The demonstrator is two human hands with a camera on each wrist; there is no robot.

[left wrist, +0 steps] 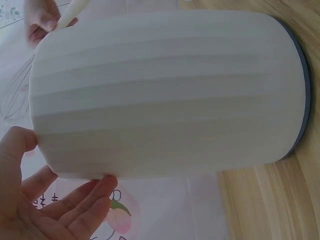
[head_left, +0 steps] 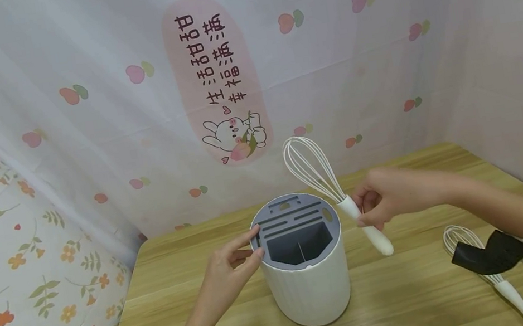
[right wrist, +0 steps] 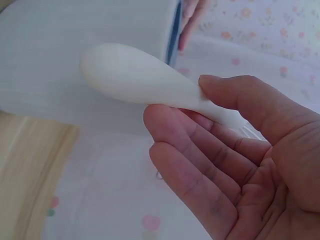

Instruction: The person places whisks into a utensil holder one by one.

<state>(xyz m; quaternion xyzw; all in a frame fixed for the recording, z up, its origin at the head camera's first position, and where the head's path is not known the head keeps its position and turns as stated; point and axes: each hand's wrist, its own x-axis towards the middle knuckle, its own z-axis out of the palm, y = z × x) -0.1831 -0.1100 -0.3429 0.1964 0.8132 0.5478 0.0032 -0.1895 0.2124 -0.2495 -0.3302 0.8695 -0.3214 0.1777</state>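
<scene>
A white ribbed utensil holder (head_left: 311, 291) stands upright on the table, its round grey slotted top (head_left: 279, 214) facing up with two deep compartments in front. At the left of its rim, my left hand (head_left: 229, 272) rests thumb and fingertips; in the left wrist view these fingers (left wrist: 90, 207) lie loosely against the wall. My right hand (head_left: 380, 196) pinches a white whisk (head_left: 349, 207) by its handle, just right of the holder. The wire loops tilt up and left, above the holder's back right rim. In the right wrist view the handle (right wrist: 125, 75) sits between thumb and fingers.
A second white whisk (head_left: 512, 297) lies on the wooden table (head_left: 201, 301) at the right, partly behind a black wrist strap (head_left: 493, 254). A printed curtain (head_left: 355, 76) hangs behind the table, with a flowered cloth (head_left: 18, 267) at the left.
</scene>
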